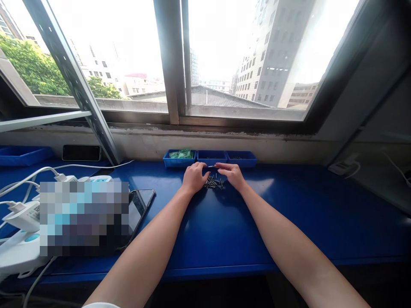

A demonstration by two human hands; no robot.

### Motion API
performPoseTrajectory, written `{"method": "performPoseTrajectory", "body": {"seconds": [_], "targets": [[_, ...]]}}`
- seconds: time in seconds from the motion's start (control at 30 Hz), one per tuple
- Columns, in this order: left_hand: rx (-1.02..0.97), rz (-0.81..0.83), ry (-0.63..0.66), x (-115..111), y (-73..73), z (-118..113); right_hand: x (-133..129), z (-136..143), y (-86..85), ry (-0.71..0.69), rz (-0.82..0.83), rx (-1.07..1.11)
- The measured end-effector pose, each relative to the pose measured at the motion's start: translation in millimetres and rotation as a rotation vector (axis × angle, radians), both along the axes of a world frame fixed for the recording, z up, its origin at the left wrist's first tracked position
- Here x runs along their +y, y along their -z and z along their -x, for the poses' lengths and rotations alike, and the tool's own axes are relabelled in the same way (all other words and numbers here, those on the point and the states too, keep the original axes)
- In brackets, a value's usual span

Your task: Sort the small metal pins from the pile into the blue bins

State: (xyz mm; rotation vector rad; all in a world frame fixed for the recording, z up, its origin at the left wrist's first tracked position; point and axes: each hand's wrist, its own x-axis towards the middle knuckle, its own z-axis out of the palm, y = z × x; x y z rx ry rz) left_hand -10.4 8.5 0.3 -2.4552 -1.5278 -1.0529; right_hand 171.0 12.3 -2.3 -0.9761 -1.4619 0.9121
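A small metal screw (pixel 211 166) spans the gap between my two hands, just above a loose pile of dark screws (pixel 214 182) on the blue tabletop (pixel 218 231). My right hand (pixel 233 174) pinches the screw's right end with its fingertips. At the other end, the fingers of my left hand (pixel 194 177) curl round and meet the screw; its exact grip is too small to make out. Behind my hands stand three blue bins side by side. Green packets (pixel 181 154) fill the left bin (pixel 180 163); the middle bin (pixel 212 155) and right bin (pixel 241 160) hold small dark pieces.
To the left lie a black phone or tablet (pixel 141 207), partly pixelated, and white power strips (pixel 22 252) with chargers and cables. Another phone (pixel 81 152) leans by the wall near a blue tray (pixel 24 155). A metal shelf post (pixel 86 94) rises before the window.
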Motion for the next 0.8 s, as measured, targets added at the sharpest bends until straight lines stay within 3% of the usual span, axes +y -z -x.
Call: {"method": "performPoseTrajectory", "body": {"seconds": [0.37,0.57,0.8], "targets": [[-0.01,-0.019,-0.143,5,-0.3,7,14,-37,8.4,0.526,-0.061,-0.133],[0.023,0.074,-0.171,3,-2.9,4,9,-38,3.6,0.647,-0.037,-0.269],[0.041,0.24,-0.278,11,7.2,3,10,-47,6.9,0.636,0.036,-0.375]]}}
